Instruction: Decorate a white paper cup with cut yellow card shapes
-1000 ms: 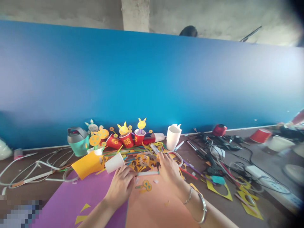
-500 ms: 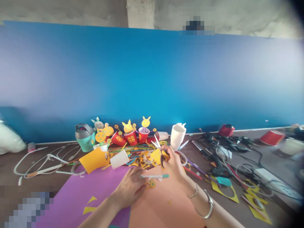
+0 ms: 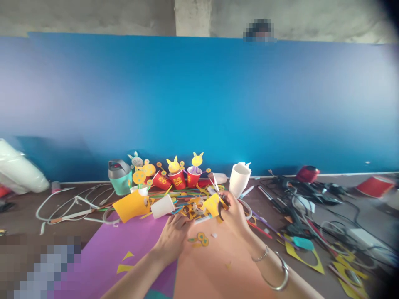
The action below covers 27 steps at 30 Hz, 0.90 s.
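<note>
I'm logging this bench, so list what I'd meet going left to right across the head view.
Puffy white plastic bundle, teal container with a grey handled lid, bare left hand, black-handled metal scissors, tall upright white cup, red paper cup.

A pair of scissors with black handles and silvery metal blades sits in the right hand, tips pointing away from the person, blades parted in a narrow V. A slim white pen lies slightly slanted near the far edge of the flat pale orange paper sheet, just beside the left hand's fingertips.
</note>
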Each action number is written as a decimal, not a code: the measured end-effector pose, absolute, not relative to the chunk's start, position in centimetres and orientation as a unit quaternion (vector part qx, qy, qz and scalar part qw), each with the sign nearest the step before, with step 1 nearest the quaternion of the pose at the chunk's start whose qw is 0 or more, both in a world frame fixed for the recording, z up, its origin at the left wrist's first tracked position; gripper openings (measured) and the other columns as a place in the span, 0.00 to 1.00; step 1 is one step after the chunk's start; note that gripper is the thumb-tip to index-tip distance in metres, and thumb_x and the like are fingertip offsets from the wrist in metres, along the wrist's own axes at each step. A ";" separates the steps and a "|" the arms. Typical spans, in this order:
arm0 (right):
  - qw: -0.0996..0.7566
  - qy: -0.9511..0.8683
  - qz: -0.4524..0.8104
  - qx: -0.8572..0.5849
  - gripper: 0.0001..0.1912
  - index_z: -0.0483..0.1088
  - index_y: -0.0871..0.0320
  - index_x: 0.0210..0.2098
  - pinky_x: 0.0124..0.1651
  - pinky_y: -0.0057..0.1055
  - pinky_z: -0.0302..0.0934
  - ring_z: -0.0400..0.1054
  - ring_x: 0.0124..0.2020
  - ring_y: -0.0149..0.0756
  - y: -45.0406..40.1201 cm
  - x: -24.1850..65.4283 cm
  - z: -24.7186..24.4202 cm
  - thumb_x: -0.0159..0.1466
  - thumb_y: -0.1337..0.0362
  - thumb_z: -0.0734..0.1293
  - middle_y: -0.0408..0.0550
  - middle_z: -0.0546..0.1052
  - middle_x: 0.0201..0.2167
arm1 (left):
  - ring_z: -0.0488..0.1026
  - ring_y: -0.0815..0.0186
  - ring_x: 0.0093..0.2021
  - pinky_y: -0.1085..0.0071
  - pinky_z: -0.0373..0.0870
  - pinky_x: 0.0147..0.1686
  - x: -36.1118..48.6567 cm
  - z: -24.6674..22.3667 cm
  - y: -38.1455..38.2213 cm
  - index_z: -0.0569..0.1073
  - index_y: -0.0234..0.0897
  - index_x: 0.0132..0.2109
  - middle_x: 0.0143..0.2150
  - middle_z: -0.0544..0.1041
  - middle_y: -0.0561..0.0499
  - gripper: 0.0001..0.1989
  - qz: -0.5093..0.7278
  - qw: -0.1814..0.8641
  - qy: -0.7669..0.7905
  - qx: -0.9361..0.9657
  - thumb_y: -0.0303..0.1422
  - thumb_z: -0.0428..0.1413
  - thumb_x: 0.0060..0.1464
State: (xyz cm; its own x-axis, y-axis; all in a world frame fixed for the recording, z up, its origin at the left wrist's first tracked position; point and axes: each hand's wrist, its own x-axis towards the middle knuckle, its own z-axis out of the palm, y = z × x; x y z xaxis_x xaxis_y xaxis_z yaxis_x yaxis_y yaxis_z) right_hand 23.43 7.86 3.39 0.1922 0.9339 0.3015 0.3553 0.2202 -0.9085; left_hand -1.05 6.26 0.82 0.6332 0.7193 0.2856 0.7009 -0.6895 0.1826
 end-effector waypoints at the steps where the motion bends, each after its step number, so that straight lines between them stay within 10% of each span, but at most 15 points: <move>1: 0.527 -0.570 0.265 -0.573 0.19 0.69 0.55 0.45 0.33 0.28 0.62 0.71 0.32 0.39 7.9 23.6 3.5 0.53 0.68 0.63 0.44 0.77 0.33 | 0.72 0.53 0.49 0.57 0.70 0.47 -1.1 0.8 6.3 0.75 0.38 0.55 0.45 0.78 0.45 0.21 0.170 0.027 0.394 0.903 0.18 0.51 0.58; 13: 0.413 -0.549 0.127 -0.716 0.21 0.70 0.51 0.47 0.29 0.28 0.57 0.71 0.26 0.40 8.4 25.1 3.7 0.54 0.68 0.62 0.41 0.76 0.25 | 0.70 0.54 0.56 0.54 0.71 0.53 -0.9 1.0 6.2 0.76 0.43 0.55 0.54 0.76 0.43 0.18 0.254 0.017 0.401 0.880 0.23 0.52 0.62; 20: 0.441 -0.572 0.061 -0.689 0.25 0.67 0.53 0.52 0.34 0.30 0.59 0.73 0.36 0.43 8.5 25.1 3.1 0.54 0.69 0.61 0.48 0.79 0.40 | 0.57 0.46 0.69 0.45 0.62 0.62 0.9 1.7 7.7 0.71 0.42 0.62 0.70 0.62 0.39 0.22 0.215 -0.008 0.414 0.884 0.28 0.53 0.62; 27: 0.496 -0.579 0.081 -0.642 0.25 0.66 0.53 0.52 0.39 0.32 0.62 0.72 0.37 0.41 8.1 24.6 3.4 0.55 0.69 0.61 0.48 0.77 0.46 | 0.70 0.51 0.61 0.50 0.60 0.65 1.6 3.6 11.0 0.79 0.40 0.50 0.57 0.79 0.43 0.14 0.412 0.290 0.414 0.758 0.36 0.57 0.59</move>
State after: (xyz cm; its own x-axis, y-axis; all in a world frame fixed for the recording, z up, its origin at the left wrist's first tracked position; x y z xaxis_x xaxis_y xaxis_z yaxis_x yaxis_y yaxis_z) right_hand 24.64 8.11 3.35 0.3171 0.8237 0.4701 0.6626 0.1623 -0.7312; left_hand 1.64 11.02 3.62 0.3189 0.8664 0.3842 0.3884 -0.4892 0.7809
